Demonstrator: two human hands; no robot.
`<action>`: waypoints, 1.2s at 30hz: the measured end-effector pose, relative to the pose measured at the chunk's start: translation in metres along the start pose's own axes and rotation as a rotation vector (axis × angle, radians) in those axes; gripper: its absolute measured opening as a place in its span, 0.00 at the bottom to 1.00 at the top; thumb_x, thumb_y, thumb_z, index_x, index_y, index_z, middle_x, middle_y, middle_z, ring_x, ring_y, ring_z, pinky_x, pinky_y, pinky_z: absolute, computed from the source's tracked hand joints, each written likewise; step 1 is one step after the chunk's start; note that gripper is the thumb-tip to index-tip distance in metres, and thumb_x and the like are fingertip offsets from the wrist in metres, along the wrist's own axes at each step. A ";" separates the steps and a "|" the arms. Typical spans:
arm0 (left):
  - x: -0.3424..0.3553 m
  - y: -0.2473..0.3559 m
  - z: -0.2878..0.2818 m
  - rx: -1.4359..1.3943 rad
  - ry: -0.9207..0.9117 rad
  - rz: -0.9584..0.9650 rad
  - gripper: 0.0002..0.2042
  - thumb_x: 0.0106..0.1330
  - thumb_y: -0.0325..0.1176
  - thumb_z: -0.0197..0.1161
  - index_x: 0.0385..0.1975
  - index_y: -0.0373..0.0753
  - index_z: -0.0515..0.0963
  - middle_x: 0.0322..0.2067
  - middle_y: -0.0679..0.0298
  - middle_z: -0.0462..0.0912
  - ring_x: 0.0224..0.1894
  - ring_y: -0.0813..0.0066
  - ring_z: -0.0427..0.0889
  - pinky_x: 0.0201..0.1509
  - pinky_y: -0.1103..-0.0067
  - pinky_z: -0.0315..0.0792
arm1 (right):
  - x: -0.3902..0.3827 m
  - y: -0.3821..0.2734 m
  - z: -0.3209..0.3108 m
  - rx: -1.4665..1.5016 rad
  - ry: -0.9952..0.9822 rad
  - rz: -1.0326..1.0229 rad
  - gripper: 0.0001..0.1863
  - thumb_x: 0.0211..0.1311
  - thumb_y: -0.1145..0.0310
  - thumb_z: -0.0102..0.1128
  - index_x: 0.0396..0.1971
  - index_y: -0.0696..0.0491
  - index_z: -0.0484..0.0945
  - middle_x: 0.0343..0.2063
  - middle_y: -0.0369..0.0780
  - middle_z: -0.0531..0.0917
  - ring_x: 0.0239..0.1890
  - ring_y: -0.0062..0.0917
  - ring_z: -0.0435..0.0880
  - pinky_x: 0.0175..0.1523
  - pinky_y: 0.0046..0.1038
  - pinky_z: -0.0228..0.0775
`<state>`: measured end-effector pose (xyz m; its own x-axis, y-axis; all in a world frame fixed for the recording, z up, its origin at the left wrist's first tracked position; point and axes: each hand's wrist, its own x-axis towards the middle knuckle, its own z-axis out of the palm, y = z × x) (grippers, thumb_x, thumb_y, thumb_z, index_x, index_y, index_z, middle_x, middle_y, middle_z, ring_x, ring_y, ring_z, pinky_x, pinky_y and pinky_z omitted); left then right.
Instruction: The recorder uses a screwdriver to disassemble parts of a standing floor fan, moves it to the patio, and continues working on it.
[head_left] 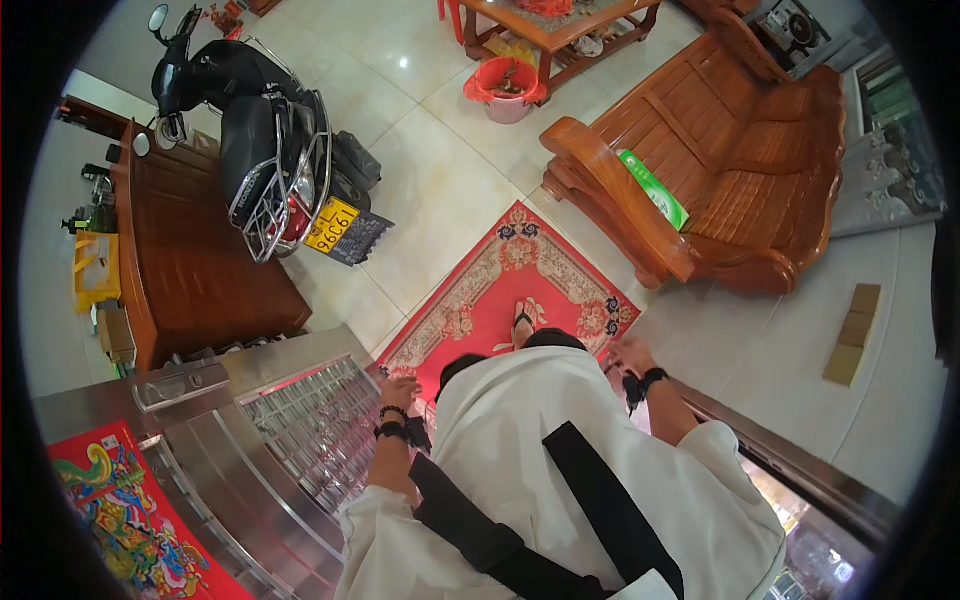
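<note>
My left hand (401, 391) hangs beside my left hip, its fingers loosely apart with nothing in them. Dark beads and a black strap circle that wrist. The nearest thing to it is a metal door (300, 420) with a barred panel. On the other side, my right hand (630, 354) is held out from my hip above the rug's edge, fingers relaxed and holding nothing I can see. A black band with a small device is on the right wrist. One foot in a flip-flop (523, 322) stands on the red patterned rug (497, 290).
A black scooter (262, 150) is parked ahead on the left, beside a brown wooden cabinet (205, 250). To the right stands a carved wooden bench (740, 150) with a green box (653, 190) on it. A lined bin (505, 92) sits by a low table (545, 35).
</note>
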<state>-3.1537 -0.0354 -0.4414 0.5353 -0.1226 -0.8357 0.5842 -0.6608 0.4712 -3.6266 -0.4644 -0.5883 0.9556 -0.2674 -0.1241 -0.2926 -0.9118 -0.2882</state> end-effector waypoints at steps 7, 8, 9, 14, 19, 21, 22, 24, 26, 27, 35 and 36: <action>0.034 0.055 -0.001 0.074 0.061 0.030 0.11 0.58 0.32 0.67 0.35 0.30 0.81 0.24 0.57 0.83 0.27 0.69 0.84 0.26 0.77 0.78 | 0.148 -0.011 -0.155 0.970 -0.099 1.045 0.06 0.54 0.69 0.64 0.24 0.57 0.82 0.18 0.34 0.79 0.23 0.20 0.78 0.22 0.26 0.68; 0.039 0.065 -0.001 0.117 0.100 0.024 0.12 0.59 0.35 0.67 0.35 0.31 0.81 0.23 0.58 0.83 0.25 0.69 0.84 0.24 0.77 0.78 | 0.157 -0.007 -0.155 0.883 -0.111 1.095 0.06 0.53 0.71 0.63 0.22 0.57 0.81 0.18 0.34 0.80 0.25 0.20 0.78 0.23 0.26 0.68; 0.040 0.084 0.001 0.116 0.095 0.028 0.12 0.59 0.35 0.67 0.35 0.31 0.81 0.23 0.58 0.83 0.25 0.69 0.84 0.24 0.77 0.78 | 0.166 -0.005 -0.151 0.880 -0.106 1.097 0.06 0.53 0.71 0.63 0.22 0.57 0.81 0.18 0.34 0.80 0.25 0.20 0.78 0.23 0.26 0.68; 0.090 0.127 -0.009 0.327 0.058 -0.013 0.17 0.63 0.43 0.59 0.35 0.33 0.82 0.23 0.59 0.82 0.19 0.69 0.81 0.21 0.74 0.79 | 0.171 -0.002 -0.095 0.839 -0.103 0.947 0.06 0.53 0.71 0.61 0.25 0.58 0.83 0.19 0.37 0.81 0.24 0.18 0.78 0.30 0.22 0.69; 0.166 0.163 -0.014 0.174 -0.025 0.293 0.15 0.62 0.40 0.59 0.36 0.33 0.83 0.24 0.58 0.83 0.21 0.73 0.80 0.19 0.75 0.77 | 0.235 -0.047 -0.149 0.774 0.135 0.507 0.18 0.58 0.55 0.59 0.22 0.57 0.82 0.17 0.41 0.81 0.22 0.27 0.82 0.26 0.29 0.70; 0.195 0.192 -0.023 0.211 -0.085 0.204 0.16 0.62 0.42 0.59 0.35 0.33 0.83 0.24 0.58 0.83 0.19 0.73 0.79 0.18 0.77 0.76 | 0.268 -0.054 -0.163 0.775 0.094 0.851 0.20 0.60 0.54 0.57 0.23 0.56 0.82 0.15 0.41 0.80 0.20 0.26 0.81 0.26 0.29 0.70; 0.208 0.221 -0.021 0.237 -0.139 0.123 0.17 0.62 0.44 0.59 0.33 0.34 0.83 0.23 0.58 0.83 0.18 0.74 0.79 0.18 0.78 0.75 | 0.281 -0.053 -0.168 0.756 0.051 1.182 0.21 0.63 0.52 0.56 0.23 0.56 0.83 0.13 0.41 0.79 0.18 0.25 0.80 0.25 0.28 0.71; 0.201 0.284 -0.009 0.268 -0.108 0.120 0.18 0.62 0.45 0.59 0.32 0.34 0.84 0.21 0.60 0.81 0.17 0.74 0.78 0.18 0.79 0.74 | 0.302 -0.058 -0.193 0.777 0.028 1.207 0.23 0.66 0.52 0.53 0.24 0.56 0.83 0.11 0.40 0.78 0.16 0.25 0.79 0.24 0.27 0.71; 0.195 0.332 -0.003 0.282 -0.059 0.112 0.18 0.63 0.46 0.59 0.31 0.35 0.84 0.19 0.62 0.80 0.16 0.75 0.77 0.17 0.79 0.72 | 0.336 -0.070 -0.236 0.978 -0.168 1.299 0.07 0.60 0.68 0.54 0.29 0.55 0.79 0.22 0.36 0.79 0.23 0.25 0.80 0.28 0.27 0.70; 0.200 0.350 0.001 0.294 -0.068 0.131 0.18 0.63 0.46 0.59 0.31 0.35 0.84 0.18 0.63 0.78 0.16 0.75 0.76 0.17 0.79 0.71 | 0.335 -0.061 -0.223 0.985 -0.162 1.310 0.07 0.60 0.68 0.54 0.29 0.55 0.79 0.22 0.36 0.79 0.23 0.25 0.80 0.28 0.27 0.70; 0.266 0.388 0.021 0.358 -0.075 0.127 0.16 0.59 0.43 0.64 0.31 0.33 0.83 0.17 0.63 0.77 0.14 0.73 0.76 0.17 0.77 0.73 | 0.339 0.004 -0.130 0.584 -0.185 0.818 0.17 0.63 0.61 0.52 0.33 0.60 0.83 0.29 0.41 0.86 0.22 0.25 0.82 0.27 0.25 0.73; 0.281 0.396 0.023 0.308 -0.084 0.109 0.16 0.59 0.43 0.64 0.31 0.32 0.83 0.18 0.62 0.78 0.15 0.73 0.76 0.17 0.77 0.74 | 0.352 0.015 -0.135 0.595 -0.171 0.820 0.17 0.63 0.61 0.52 0.33 0.60 0.83 0.29 0.41 0.86 0.22 0.25 0.82 0.27 0.25 0.73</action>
<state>-2.7860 -0.3483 -0.4962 0.5249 -0.2566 -0.8115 0.3077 -0.8318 0.4620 -3.2898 -0.6139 -0.5077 0.4489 -0.6481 -0.6151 -0.8683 -0.1540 -0.4714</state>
